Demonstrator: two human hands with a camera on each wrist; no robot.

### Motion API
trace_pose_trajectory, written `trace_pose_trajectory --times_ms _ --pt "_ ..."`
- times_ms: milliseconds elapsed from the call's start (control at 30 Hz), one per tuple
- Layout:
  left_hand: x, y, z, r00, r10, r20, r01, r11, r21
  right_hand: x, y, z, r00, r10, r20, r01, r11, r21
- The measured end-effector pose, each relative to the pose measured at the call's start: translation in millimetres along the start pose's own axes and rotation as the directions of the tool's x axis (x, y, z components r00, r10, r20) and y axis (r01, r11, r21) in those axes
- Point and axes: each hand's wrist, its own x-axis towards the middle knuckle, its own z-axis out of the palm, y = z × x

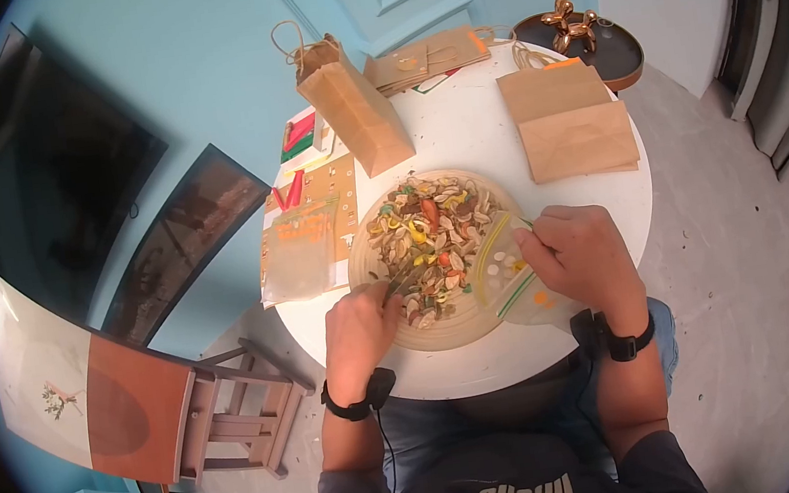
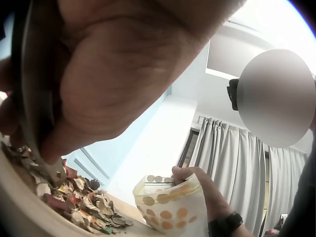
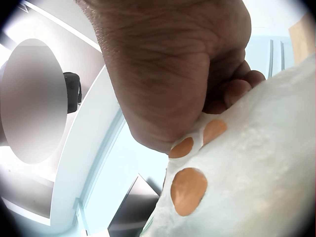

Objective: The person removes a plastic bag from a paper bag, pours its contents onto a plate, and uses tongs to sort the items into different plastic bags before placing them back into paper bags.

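Dried potpourri (image 1: 432, 232), with petals, chips and red and yellow pieces, is heaped on a round beige tray (image 1: 380, 332). My left hand (image 1: 356, 335) grips metal tongs (image 2: 37, 98), whose tips reach into the heap at its near left side. At the tray's right edge, my right hand (image 1: 578, 253) pinches the rim of a translucent zip bag (image 1: 528, 294) printed with orange dots. The bag's mouth gapes toward the potpourri, and its lower part overlaps the tray in the head view. My right fingertips are partly hidden behind the bag (image 3: 247, 158) in the right wrist view.
A tall kraft paper bag (image 1: 353, 109) stands behind the tray. Folded kraft bags (image 1: 571, 121) lie at the right and more kraft bags (image 1: 426, 57) at the back of the white round table (image 1: 458, 125). Another zip bag (image 1: 298, 258) lies flat at the left.
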Motion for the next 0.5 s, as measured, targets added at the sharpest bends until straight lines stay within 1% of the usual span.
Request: trace_pose_trajectory --times_ms 33,233,333,433,500 --pt "0 0 -1 1.0 -0.018 0.013 0.018 1.0 -0.004 0 0 0 1.0 0.002 0.0 -0.002 1.0 0.005" --pt "-4 14 -21 0.997 0.047 -0.067 -0.053 0.994 -0.095 0 6 12 1.0 -0.01 0.001 0.01 0.999 0.033" --pt "-7 36 -36 0.99 0.108 -0.096 -0.13 0.954 -0.271 1 4 11 1.0 -0.004 0.022 0.004 1.0 0.024" --pt "-5 46 -41 0.99 0.132 -0.043 -0.138 0.928 -0.347 2 3 11 0.999 0.006 0.037 -0.007 1.0 0.019" --pt "0 40 -35 0.993 0.083 -0.078 -0.103 0.948 -0.3 2 2 10 1.0 0.001 0.028 -0.002 1.0 0.022"
